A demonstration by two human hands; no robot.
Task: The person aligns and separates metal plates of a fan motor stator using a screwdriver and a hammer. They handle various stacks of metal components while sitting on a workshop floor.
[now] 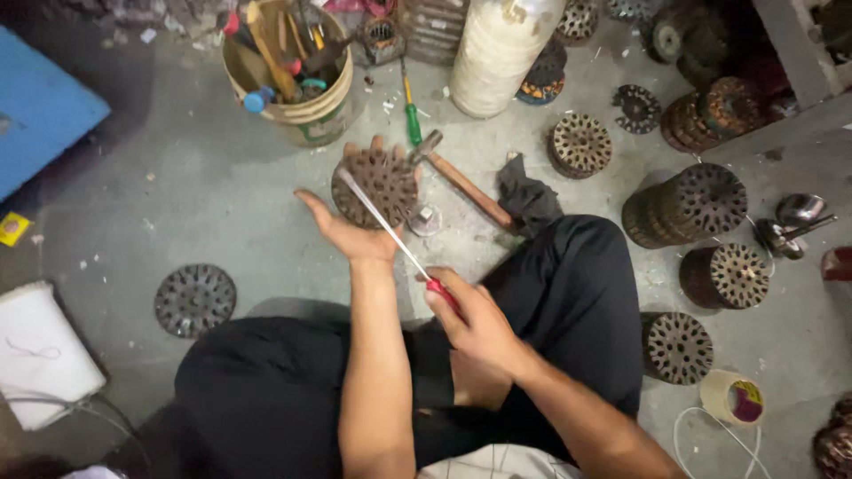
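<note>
A blue board (40, 111) is seen at the far left of the floor (177, 195), and a white cloth bundle (40, 350) is laid near the left edge. A flat round metal disc with slots (195, 300) is left on the floor just beside the left knee, close by so it can be picked up.

Farther off, a bucket (306, 111) is stood upright, so the many tools in it are kept together and within reach.

The left hand (351, 232) is held palm up in front of the body. A round slotted metal core (375, 186) is rested on its open fingers (312, 206), which are spread under it like a little plate. This way the core is kept steady and its face is turned up to be seen.

A screwdriver with a red handle (441, 291) is gripped tight in the right hand (470, 321). Its long thin shaft is laid across the core, with the tip at the top left rim, so it looks as if the slots are being worked on.

A hammer (457, 182) is set down on the floor just past the core, beside a green screwdriver (413, 120) and a dark rag (528, 200).

A tall white roll (501, 53) is stood at the far side. To the right, many more round cores (697, 208) are stacked and scattered. A roll of tape (732, 399) is seen near the right knee.
</note>
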